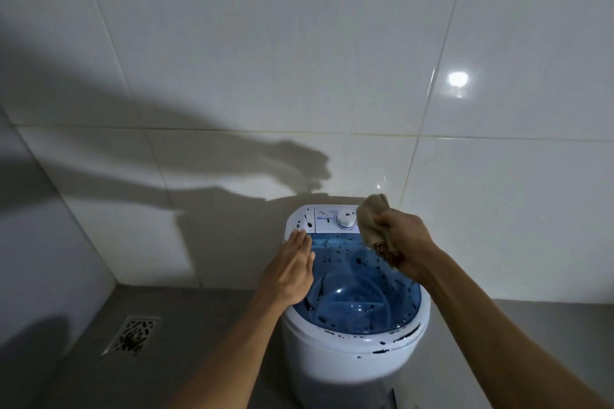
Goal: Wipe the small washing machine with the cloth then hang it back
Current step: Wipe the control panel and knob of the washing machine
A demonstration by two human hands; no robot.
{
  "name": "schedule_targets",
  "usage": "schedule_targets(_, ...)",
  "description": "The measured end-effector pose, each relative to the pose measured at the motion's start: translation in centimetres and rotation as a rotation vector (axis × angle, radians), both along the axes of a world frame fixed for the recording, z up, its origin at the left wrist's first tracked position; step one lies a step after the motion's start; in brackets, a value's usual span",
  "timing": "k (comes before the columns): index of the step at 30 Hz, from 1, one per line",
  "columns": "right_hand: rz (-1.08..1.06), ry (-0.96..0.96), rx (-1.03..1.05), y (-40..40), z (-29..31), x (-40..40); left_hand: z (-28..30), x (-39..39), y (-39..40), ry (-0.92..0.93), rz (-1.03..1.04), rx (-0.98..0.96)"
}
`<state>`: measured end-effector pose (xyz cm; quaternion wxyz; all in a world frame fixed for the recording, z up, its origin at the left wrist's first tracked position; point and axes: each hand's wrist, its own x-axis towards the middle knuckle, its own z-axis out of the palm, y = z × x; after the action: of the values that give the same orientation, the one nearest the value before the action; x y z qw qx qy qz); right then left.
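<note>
We're standing right over the washer (357,347), a small white tub on the grey floor (206,335) against the tiled wall (299,60), and both our arms are reaching down to it. Nearest us is the rounded white body, chipped with dark flecks along its front rim. Above that is the see-through blue lid (358,292), also speckled with dark spots.

Our left hand (292,271) is lying flat and open on the lid's left edge, fingers stretched toward the back corner, holding nothing. Looks like it's bracing the machine.

Our right hand (403,244) is clenched around the cloth (373,219), a bunched beige rag. It's hovering over the right rear of the lid, and we can't tell if it's touching. The rag is poking up and back out of the fist, toward the control panel (329,217).

So the thing the next wipe hangs on: the dirty lid is lying below and to the left of the rag hand, running front to back toward us. The right hand is the nearer one for the panel and dial (345,220), which are just beside the rag's tip. We're guessing a sweep down and left gets most of it.

Writing: there's a small blue mark and some print on the panel, but it's too blurry to read. No brand we can make out.

Off left, a floor drain (133,334) is sitting well apart from everything. No hook in sight.
</note>
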<state>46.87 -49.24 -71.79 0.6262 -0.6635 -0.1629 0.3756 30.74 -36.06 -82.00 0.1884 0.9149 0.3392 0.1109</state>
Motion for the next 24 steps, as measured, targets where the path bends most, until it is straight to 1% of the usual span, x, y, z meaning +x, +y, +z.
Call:
schedule_targets(4, 0.1, -0.284, -0.058, 1.5, 0.1, 0.0, -0.4, 0.2, 0.1, 0.008, -0.007, 0.017)
schedule_targets(7, 0.17, -0.561, -0.147, 4.0, -0.7, -0.1, -0.9, 0.1, 0.4, -0.026, -0.014, 0.05)
schedule_targets(9, 0.209, -0.788, -0.175, 5.9, -1.0, -0.1, -1.2, 0.1, 0.5, -0.039, -0.008, 0.06)
schedule_targets(11, 0.263, -1.009, -0.169, 7.9, -1.3, -0.3, -1.5, 0.2, 0.6, -0.049, -0.007, 0.07)
schedule_targets(14, 0.423, -1.252, -0.09, 10.4, -2.4, -0.4, -1.7, 0.2, 0.7, -0.067, -0.009, 0.091)
schedule_targets(16, 0.64, -1.328, -0.163, 11.3, -3.2, -0.7, -1.7, 0.1, 0.9, -0.093, -0.019, 0.113)
schedule_targets(17, 0.761, -1.34, -0.232, 11.4, -3.2, -1.0, -1.8, 0.0, 0.9, -0.116, -0.019, 0.127)
schedule_targets(18, 0.85, -1.331, -0.303, 11.5, -3.2, -1.3, -1.7, 0.0, 0.8, -0.14, -0.013, 0.139)
schedule_targets(19, 0.891, -1.338, -0.354, 11.8, -3.3, -1.4, -1.8, -0.1, 0.8, -0.16, -0.007, 0.146)
schedule_targets(24, 0.823, -1.393, -0.335, 13.0, -4.3, -1.2, -1.4, 0.0, 0.6, -0.192, 0.0, 0.152)
